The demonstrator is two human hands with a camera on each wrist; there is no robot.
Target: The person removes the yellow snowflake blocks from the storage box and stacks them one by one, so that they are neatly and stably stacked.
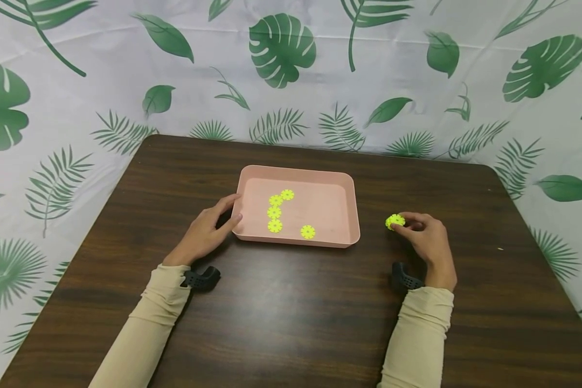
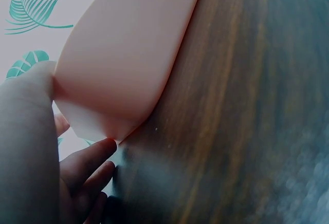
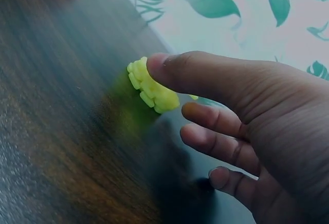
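A pink rectangular tray (image 1: pixel 320 205) rests on the table with several yellow notched plastic discs (image 1: pixel 274 213) in it. Most of them form a curved row at the left, while a single disc (image 1: pixel 307 232) lies apart near the front wall. My left hand (image 1: pixel 203 231) grips the tray's left edge, thumb over the rim; in the left wrist view its other fingertips (image 2: pixel 110 146) meet the outer wall low at the corner. Right of the tray, my right hand (image 1: pixel 429 242) pinches a small stack of yellow notched discs (image 3: pixel 151 88) between thumb and fingers, close over the table.
The dark wood-grain table (image 1: pixel 281 312) reaches back to a white cloth (image 1: pixel 320 97) printed with green leaves. Each wrist wears a black device (image 1: pixel 203 279). A tiny pale speck (image 1: pixel 500 249) lies on the table to the right.
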